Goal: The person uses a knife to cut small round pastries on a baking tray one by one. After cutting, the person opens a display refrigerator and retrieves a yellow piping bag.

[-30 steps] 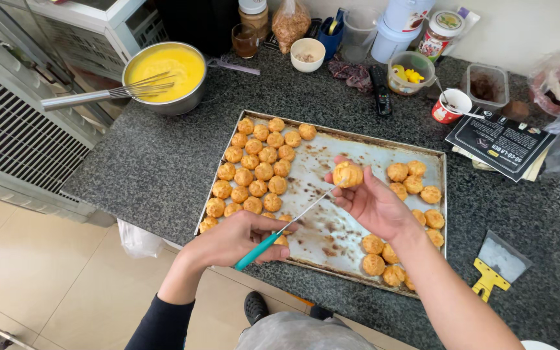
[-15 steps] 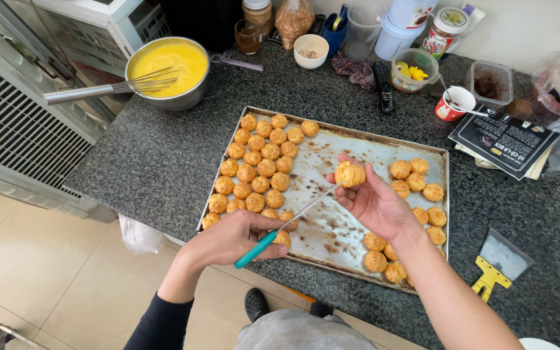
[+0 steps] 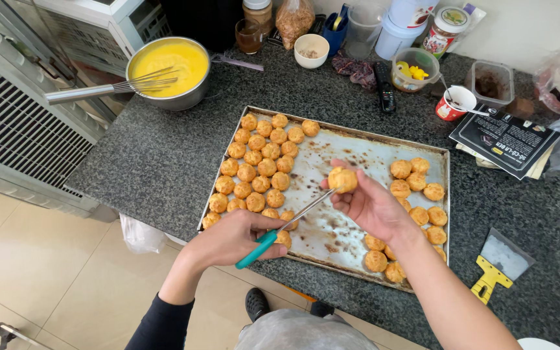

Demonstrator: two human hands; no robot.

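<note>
My right hand holds one golden pastry puff up over the middle of a metal baking tray. My left hand grips a teal-handled tool whose thin metal tip reaches up to the underside of that puff. Several puffs are packed together on the tray's left side. Several more puffs lie along its right side, some partly hidden behind my right wrist. The tray's centre is bare, stained metal.
A metal bowl of yellow cream with a whisk stands at the back left. Cups, jars and containers line the back of the dark granite counter. A booklet and a yellow-handled scraper lie to the right.
Both hands keep nearly the same pose, with the tool tip staying at the held puff. The view has shifted slightly.
</note>
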